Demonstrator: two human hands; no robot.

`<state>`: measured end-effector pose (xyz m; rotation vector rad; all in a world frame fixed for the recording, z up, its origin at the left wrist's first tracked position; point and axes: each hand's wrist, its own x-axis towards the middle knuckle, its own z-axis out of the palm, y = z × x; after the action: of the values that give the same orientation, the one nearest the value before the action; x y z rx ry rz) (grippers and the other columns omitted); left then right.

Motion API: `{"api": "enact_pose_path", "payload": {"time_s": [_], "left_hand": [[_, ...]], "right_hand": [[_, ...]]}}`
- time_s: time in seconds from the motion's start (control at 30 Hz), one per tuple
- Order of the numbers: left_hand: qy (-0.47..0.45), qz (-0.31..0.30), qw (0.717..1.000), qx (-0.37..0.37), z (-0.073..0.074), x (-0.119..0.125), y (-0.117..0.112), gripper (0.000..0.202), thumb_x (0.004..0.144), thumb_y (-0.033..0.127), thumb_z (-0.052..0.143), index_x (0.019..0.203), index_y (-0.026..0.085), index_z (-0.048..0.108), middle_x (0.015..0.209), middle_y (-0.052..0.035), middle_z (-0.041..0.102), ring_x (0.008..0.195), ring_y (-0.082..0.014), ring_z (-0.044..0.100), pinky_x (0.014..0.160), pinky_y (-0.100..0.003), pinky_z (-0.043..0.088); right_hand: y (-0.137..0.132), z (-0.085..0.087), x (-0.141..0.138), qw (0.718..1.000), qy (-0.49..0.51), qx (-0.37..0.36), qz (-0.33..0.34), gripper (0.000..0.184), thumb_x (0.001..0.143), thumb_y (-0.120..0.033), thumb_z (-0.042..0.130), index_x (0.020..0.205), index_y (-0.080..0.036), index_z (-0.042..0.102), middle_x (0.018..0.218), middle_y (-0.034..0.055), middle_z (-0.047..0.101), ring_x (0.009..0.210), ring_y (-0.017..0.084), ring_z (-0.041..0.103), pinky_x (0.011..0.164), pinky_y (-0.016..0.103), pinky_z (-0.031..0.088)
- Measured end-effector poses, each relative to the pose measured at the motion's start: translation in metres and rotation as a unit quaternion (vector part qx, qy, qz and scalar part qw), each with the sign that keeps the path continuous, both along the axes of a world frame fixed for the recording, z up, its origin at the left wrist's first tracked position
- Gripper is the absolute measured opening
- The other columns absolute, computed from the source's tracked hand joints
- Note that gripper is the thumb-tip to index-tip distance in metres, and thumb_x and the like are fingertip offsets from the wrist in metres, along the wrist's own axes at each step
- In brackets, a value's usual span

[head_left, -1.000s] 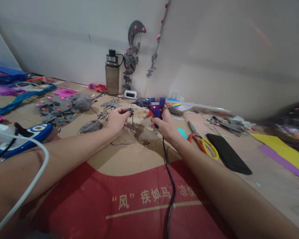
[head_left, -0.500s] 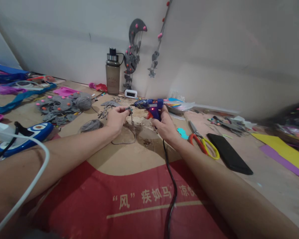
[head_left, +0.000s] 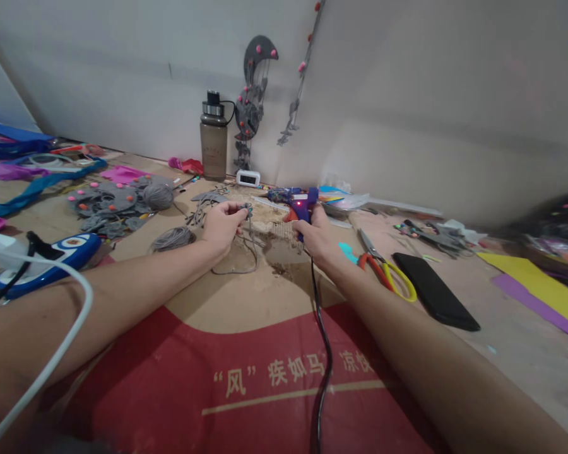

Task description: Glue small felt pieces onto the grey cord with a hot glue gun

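My right hand is wrapped round the handle of a blue hot glue gun, whose red light is lit and whose nozzle points left. A black cord runs down from it. Pinched in the fingers of my left hand is a small grey felt piece. From it a grey yarn hangs and loops on the cardboard. Beside my left wrist lies a coil of grey yarn. A gap separates the nozzle from the felt piece.
Orange-and-yellow scissors and a black phone lie on the right. A bottle and small white clock stand by the wall. Decorated grey felt shapes and a blue power strip are on the left.
My right hand has drawn the glue gun to the right, away from the felt piece. My left hand stays almost where it was, still pinching the piece.
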<state>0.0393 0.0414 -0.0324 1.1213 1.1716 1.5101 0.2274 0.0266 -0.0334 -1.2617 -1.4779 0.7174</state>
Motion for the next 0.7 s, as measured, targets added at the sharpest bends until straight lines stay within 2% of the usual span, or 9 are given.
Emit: {"api": "enact_pose_path", "payload": {"time_s": [0.17, 0.23, 0.33, 0.47, 0.57, 0.7], "left_hand": [[-0.009, -0.007, 1.0, 0.001, -0.001, 0.0, 0.001, 0.009, 0.069, 0.014, 0.063, 0.075, 0.015, 0.058, 0.051, 0.006, 0.049, 0.037, -0.0043, 0.041, 0.036, -0.016, 0.031], [-0.009, -0.012, 1.0, -0.003, -0.001, 0.001, 0.0, 0.009, 0.069, 0.014, 0.064, 0.076, 0.014, 0.058, 0.051, 0.0056, 0.05, 0.037, -0.0044, 0.042, 0.036, -0.016, 0.031], [-0.002, -0.017, 1.0, -0.002, 0.0, 0.001, 0.0, 0.01, 0.069, 0.015, 0.064, 0.077, 0.014, 0.058, 0.051, 0.005, 0.052, 0.037, -0.0045, 0.043, 0.036, -0.016, 0.03], [-0.002, 0.002, 1.0, -0.013, -0.001, 0.0, 0.001, 0.007, 0.07, 0.013, 0.061, 0.077, 0.014, 0.058, 0.05, 0.0054, 0.051, 0.036, -0.0045, 0.043, 0.035, -0.016, 0.029], [0.003, 0.013, 1.0, -0.012, -0.001, 0.0, 0.002, 0.006, 0.07, 0.012, 0.061, 0.075, 0.014, 0.059, 0.049, 0.0064, 0.049, 0.033, -0.0043, 0.04, 0.032, -0.016, 0.027], [0.008, 0.036, 0.999, -0.014, -0.002, 0.001, 0.004, 0.007, 0.069, 0.01, 0.061, 0.075, 0.013, 0.06, 0.049, 0.0071, 0.049, 0.031, -0.0034, 0.036, 0.031, -0.017, 0.029]], "right_hand": [[0.009, -0.007, 0.009, 0.994, -0.025, -0.085, -0.058, 0.022, 0.064, -0.023, 0.048, 0.085, -0.022, 0.043, 0.059, -0.0056, 0.047, 0.049, 0.012, 0.044, 0.046, 0.024, 0.034], [0.011, -0.007, 0.011, 0.993, -0.028, -0.092, -0.061, 0.019, 0.064, -0.022, 0.048, 0.083, -0.022, 0.044, 0.058, -0.0053, 0.047, 0.049, 0.012, 0.044, 0.046, 0.024, 0.034], [0.009, -0.004, 0.009, 0.998, 0.0, -0.059, -0.024, 0.023, 0.063, -0.021, 0.049, 0.086, -0.022, 0.045, 0.061, -0.0052, 0.049, 0.052, 0.011, 0.044, 0.048, 0.024, 0.036], [0.0, 0.003, -0.001, 0.997, 0.033, 0.03, 0.06, 0.036, 0.065, -0.018, 0.049, 0.1, -0.023, 0.043, 0.074, -0.004, 0.053, 0.056, 0.011, 0.044, 0.051, 0.024, 0.038], [-0.009, 0.007, -0.007, 0.992, -0.007, 0.093, 0.082, 0.039, 0.068, -0.016, 0.048, 0.106, -0.023, 0.044, 0.087, -0.0008, 0.053, 0.065, 0.012, 0.045, 0.057, 0.025, 0.042], [-0.016, 0.011, -0.013, 0.987, -0.054, 0.114, 0.104, 0.035, 0.07, -0.013, 0.046, 0.104, -0.021, 0.046, 0.091, 0.0023, 0.054, 0.076, 0.015, 0.049, 0.067, 0.029, 0.044]]}}
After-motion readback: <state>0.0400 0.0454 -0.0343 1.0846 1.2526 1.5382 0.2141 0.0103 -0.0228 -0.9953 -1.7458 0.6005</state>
